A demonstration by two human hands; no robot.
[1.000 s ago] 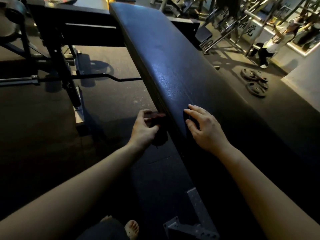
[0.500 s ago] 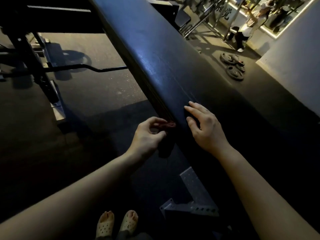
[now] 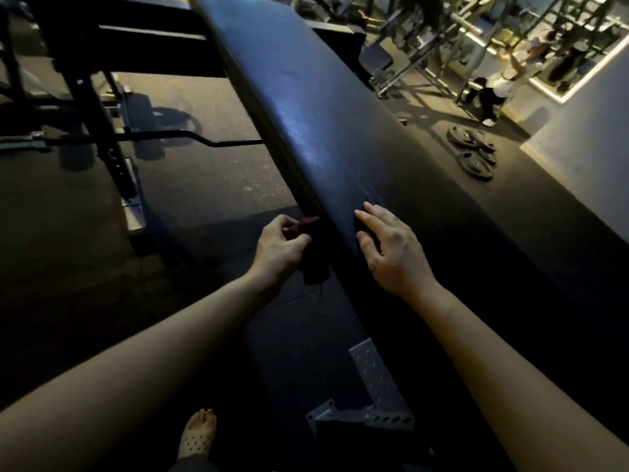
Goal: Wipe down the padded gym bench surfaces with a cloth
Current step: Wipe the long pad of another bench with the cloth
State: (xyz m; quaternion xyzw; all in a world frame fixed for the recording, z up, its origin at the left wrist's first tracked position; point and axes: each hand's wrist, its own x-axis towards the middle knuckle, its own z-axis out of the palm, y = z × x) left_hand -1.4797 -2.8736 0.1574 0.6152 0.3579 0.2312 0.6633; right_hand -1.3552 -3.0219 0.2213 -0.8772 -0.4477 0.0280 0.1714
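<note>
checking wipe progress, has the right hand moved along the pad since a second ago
No. The right hand rests on the bench pad, fingers just short of the same crease as before.

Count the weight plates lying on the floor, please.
3 weight plates overlap on the floor right of the bench: one nearest, two just behind it. Others may hide underneath.
</note>
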